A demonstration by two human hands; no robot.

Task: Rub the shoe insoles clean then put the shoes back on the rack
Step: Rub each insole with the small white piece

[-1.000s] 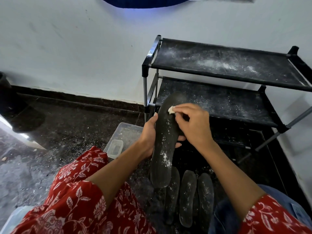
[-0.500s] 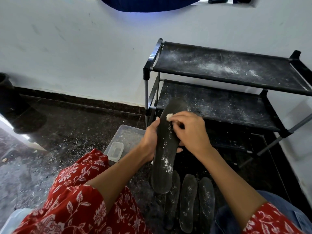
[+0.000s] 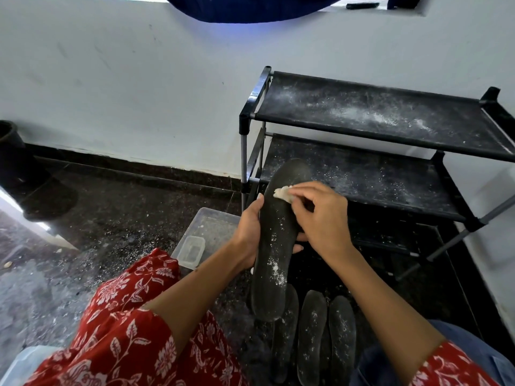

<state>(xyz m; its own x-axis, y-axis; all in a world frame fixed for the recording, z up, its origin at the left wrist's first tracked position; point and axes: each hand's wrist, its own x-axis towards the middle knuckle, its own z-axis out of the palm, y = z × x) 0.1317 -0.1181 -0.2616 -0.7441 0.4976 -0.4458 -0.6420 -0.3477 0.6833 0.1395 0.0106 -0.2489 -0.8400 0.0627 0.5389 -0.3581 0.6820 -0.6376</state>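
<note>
A dark insole [image 3: 274, 246] dusted with white powder stands nearly upright in front of me. My left hand [image 3: 249, 232] grips it round the middle from the left, fingers wrapped behind. My right hand [image 3: 320, 218] pinches a small whitish wad [image 3: 282, 193] and presses it on the insole's upper part. Three more dark, powder-flecked insoles [image 3: 312, 338] lie side by side on the floor below. The black shoe rack [image 3: 390, 118] stands behind, its two shelves bare and dusted white. No shoes are in view.
A clear plastic tub [image 3: 211, 227] with a small lid-like box [image 3: 191, 250] sits on the dark floor left of the insole. White wall behind. A dark object [image 3: 16, 165] stands at far left. My red floral sleeves and knees fill the bottom.
My right hand has slid the wad a little up and across the insole's upper part, rubbing it. The left hand keeps the same grip. The camera has tilted slightly.
</note>
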